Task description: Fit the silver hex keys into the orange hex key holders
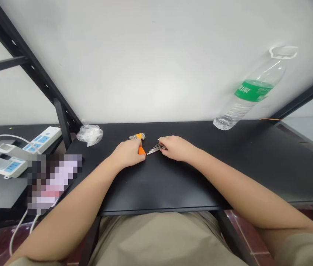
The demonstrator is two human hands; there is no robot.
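The left hand (127,154) is closed around an orange plastic holder (141,150), which shows beyond the fingers. Short steel hex keys (134,137) project from its far end. The right hand (175,148) is closed over a bundle of loose steel hex keys (153,149), whose thin rods extend from under the fingers toward the left hand. The hands are near each other but not touching, and both rest on the matte black desk (173,184).

Beyond the left hand lies a crumpled clear plastic bag (90,135). Beyond the right hand, a ribbed clear plastic bottle (245,101) with a green label has its base at the desk's far edge. Left of the left hand are white power strips (43,142) with blue panels and a white cable (12,137). A pixelated patch (54,183) obscures the area beside the left forearm.
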